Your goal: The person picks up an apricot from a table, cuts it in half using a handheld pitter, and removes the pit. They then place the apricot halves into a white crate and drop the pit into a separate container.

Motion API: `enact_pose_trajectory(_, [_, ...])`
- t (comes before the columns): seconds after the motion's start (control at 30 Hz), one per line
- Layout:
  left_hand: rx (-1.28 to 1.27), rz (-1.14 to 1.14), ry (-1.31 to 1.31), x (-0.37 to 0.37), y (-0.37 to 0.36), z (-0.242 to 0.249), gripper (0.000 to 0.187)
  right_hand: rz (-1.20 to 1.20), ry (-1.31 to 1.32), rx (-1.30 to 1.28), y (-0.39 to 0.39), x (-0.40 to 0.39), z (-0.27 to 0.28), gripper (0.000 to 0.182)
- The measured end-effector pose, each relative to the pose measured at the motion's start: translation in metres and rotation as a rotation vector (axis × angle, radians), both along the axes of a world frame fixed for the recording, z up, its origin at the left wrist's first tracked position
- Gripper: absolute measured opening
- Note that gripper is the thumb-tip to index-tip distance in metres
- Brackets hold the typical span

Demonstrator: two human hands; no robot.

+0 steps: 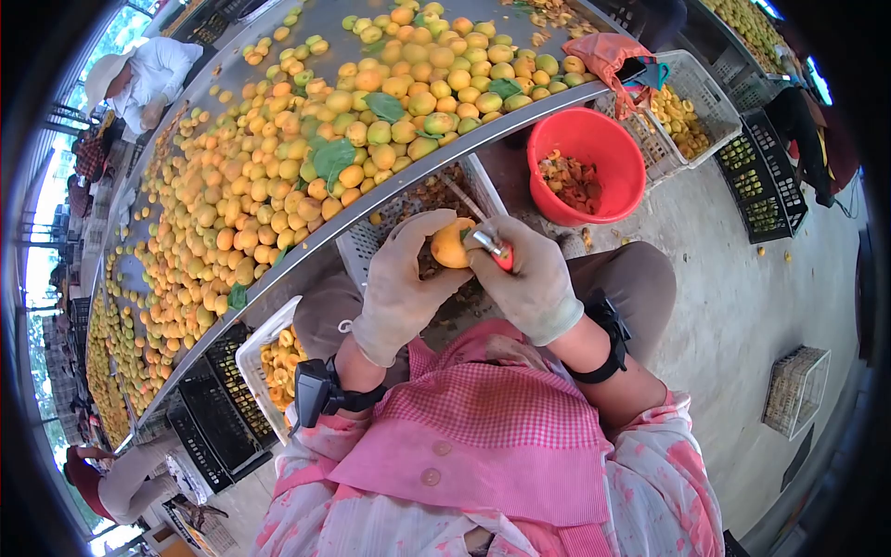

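Observation:
My left hand [404,288], in a pale glove, holds a yellow-orange apricot [449,245] between thumb and fingers. Across from it, my gloved right hand [529,283] is closed around a red-handled knife [504,256]. Its metal part meets the right side of the fruit, and fingers hide some of the tool. Both hands are close together above my lap, over a light plastic crate [484,183] with brownish scraps inside. A large heap of apricots [278,200] with a few green leaves lies on the metal table [520,116] in front of me.
A red tub [631,176] of scraps stands right of the crate. Behind it, a white crate [715,93] holds cut fruit, near black crates [766,176]. Another white crate [249,357] of cut fruit is at my left. A person [139,79] sits across the table.

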State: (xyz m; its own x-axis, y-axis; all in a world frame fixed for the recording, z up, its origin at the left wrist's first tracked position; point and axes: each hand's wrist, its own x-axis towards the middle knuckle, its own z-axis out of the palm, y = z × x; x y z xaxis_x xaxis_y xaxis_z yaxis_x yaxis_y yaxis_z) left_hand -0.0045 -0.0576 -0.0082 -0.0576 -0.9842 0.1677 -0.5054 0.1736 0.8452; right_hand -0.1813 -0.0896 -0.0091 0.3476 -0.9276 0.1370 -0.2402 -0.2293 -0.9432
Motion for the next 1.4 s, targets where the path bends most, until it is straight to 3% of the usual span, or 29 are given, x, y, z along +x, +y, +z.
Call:
enact_pose_trajectory(0.03, [0.001,-0.003,-0.001,0.000,0.001,-0.003,0.058,-0.016,-0.036,0.052,0.000,-0.001,-0.001,0.019])
enact_pose_trajectory(0.17, [0.294,-0.007,0.482,0.000,0.005,-0.001,0.058,-0.088,-0.133,0.269,-0.007,-0.016,0.006,0.017])
enact_pose_trajectory(0.2, [0.417,-0.019,0.652,0.000,0.005,0.003,0.056,-0.185,-0.136,0.193,-0.013,-0.023,0.008,0.019])
enact_pose_trajectory(0.23, [0.414,-0.019,0.652,0.001,0.005,0.004,0.056,-0.280,-0.140,0.116,-0.022,-0.031,0.009,0.022])
enact_pose_trajectory(0.3, [0.490,-0.029,1.065,0.002,0.007,0.003,0.048,-0.484,0.101,-0.214,-0.060,-0.059,-0.010,0.034])
enact_pose_trajectory(0.33, [0.490,-0.028,1.066,0.002,0.010,-0.003,0.048,-0.482,0.103,-0.213,-0.073,-0.076,-0.024,0.034])
enact_pose_trajectory(0.4, [0.465,-0.229,1.374,0.002,0.005,-0.016,0.042,-0.585,0.533,-0.200,-0.096,-0.099,-0.041,0.045])
enact_pose_trajectory(0.53, [0.540,-0.191,1.440,-0.001,0.002,-0.025,0.040,-0.448,0.266,0.071,-0.074,-0.085,-0.036,0.051])
enact_pose_trajectory(0.57, [0.553,-0.131,1.469,-0.003,0.000,-0.027,0.039,-0.453,0.264,0.076,-0.069,-0.080,-0.042,0.051])
enact_pose_trajectory(0.6, [0.563,-0.072,1.496,-0.005,-0.003,-0.028,0.038,-0.378,0.220,-0.079,-0.062,-0.075,-0.048,0.052])
enact_pose_trajectory(0.7, [0.532,-0.107,1.401,-0.007,-0.009,-0.031,0.037,-0.189,0.172,-0.345,-0.037,-0.058,-0.038,0.057])
enact_pose_trajectory(0.77, [0.497,-0.070,1.321,-0.014,-0.009,-0.023,0.037,-0.033,0.081,0.000,-0.013,-0.049,-0.017,0.058])
enact_pose_trajectory(0.8, [0.456,-0.033,1.245,-0.019,-0.008,-0.017,0.038,0.008,0.094,-0.061,-0.009,-0.047,-0.016,0.060])
enact_pose_trajectory(0.93, [0.388,0.040,0.928,-0.029,-0.012,-0.006,0.042,0.018,-0.063,-0.233,-0.002,-0.036,-0.036,0.063])
enact_pose_trajectory(1.0, [0.387,0.031,0.835,-0.031,-0.012,-0.005,0.048,0.017,-0.022,-0.115,0.009,-0.038,-0.026,0.064])
enact_pose_trajectory(1.03, [0.389,0.029,0.834,-0.033,-0.012,-0.003,0.048,0.020,0.017,0.002,0.014,-0.039,-0.021,0.065])
enact_pose_trajectory(1.13, [0.379,0.051,0.912,-0.040,-0.014,0.005,0.046,-0.007,0.088,-0.010,0.016,-0.037,-0.022,0.067])
enact_pose_trajectory(1.2, [0.387,0.020,0.715,-0.041,-0.016,0.007,0.043,-0.021,0.139,0.013,0.015,-0.037,-0.023,0.068])
enact_pose_trajectory(1.3, [0.273,0.039,0.621,-0.049,-0.020,0.001,0.042,-0.080,0.163,-0.119,0.011,-0.037,-0.032,0.069])
enact_pose_trajectory(1.4, [0.263,0.058,0.732,-0.058,-0.024,-0.006,0.043,-0.101,0.226,-0.096,0.006,-0.039,-0.031,0.070])
